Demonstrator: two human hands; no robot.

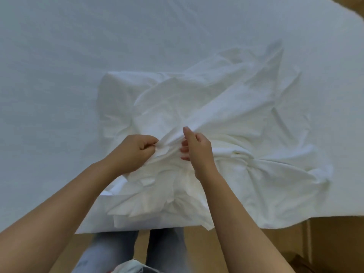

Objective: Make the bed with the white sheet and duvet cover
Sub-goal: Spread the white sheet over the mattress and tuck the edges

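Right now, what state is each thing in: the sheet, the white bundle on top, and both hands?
Sheet: spread flat over the bed, lightly creased.
Duvet cover: crumpled, partly folded heap by the near edge, not spread out.
Left hand: fingers curled, pinching a fold of the duvet cover.
Right hand: thumb and fingers pinching a raised fold of the duvet cover.

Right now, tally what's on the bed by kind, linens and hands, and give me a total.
Flat white sheet: 1
Bunched duvet cover: 1, as far as the folds show
Hands gripping the cover: 2, left hand and right hand
Total: 4
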